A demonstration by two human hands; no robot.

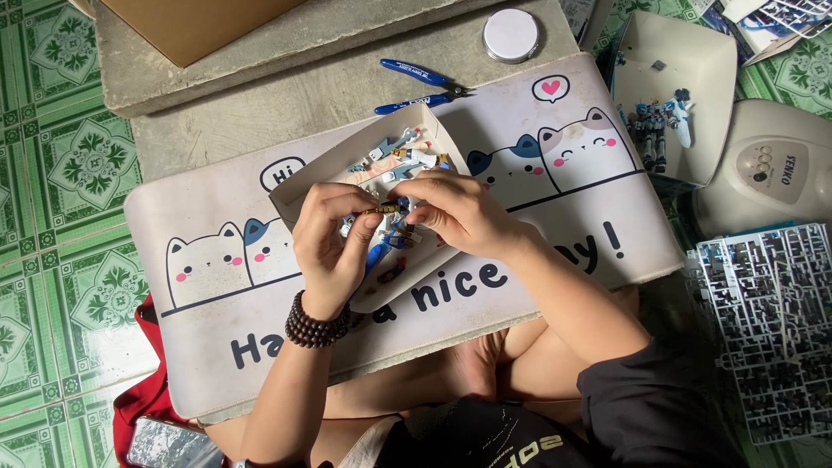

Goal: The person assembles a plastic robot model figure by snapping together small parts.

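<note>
Your left hand (334,238) and right hand (459,212) both pinch one small tan model part (381,210) between fingertips, held just above one white cardboard tray (299,198) of loose blue and white pieces too jumbled to count. Beyond the grip lie one pair of blue-handled nippers (422,87) and one round white lid (510,35). To the right sit one assembled figure (659,126) and a parts frame (767,321), cut off at the edge.

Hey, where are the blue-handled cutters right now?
In the head view, the blue-handled cutters lie on the grey slab above the cat-print mat, just beyond the parts tray and left of the round white lid.
</note>
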